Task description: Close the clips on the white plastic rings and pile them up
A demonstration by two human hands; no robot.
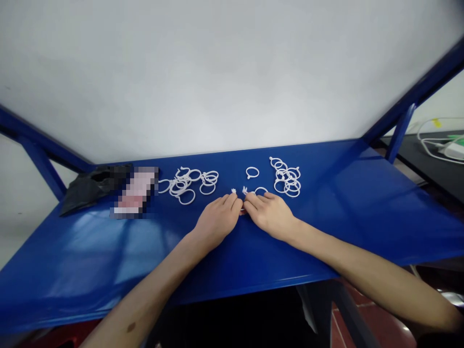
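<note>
My left hand (221,215) and my right hand (270,215) are close together over the middle of the blue tabletop, fingers closed. Between them they grip a white ring, mostly hidden by the fingers. Its two knobbed ends (234,191) stick up above the fingertips, apart from each other. Just beyond my right hand lies another white ring (261,189), partly covered by the fingers. Farther back, a single white ring (253,172) rests by itself. To the left is a loose pile of white rings (186,196), and a second pile (292,188) lies to the right.
A black plastic bag (81,191) lies at the left of the blue table (290,270), beside a blurred-out pinkish rectangular object (134,191). A pale wall stands behind. Blue frame bars (400,133) rise on both sides. White cables (431,145) lie on a dark surface at right.
</note>
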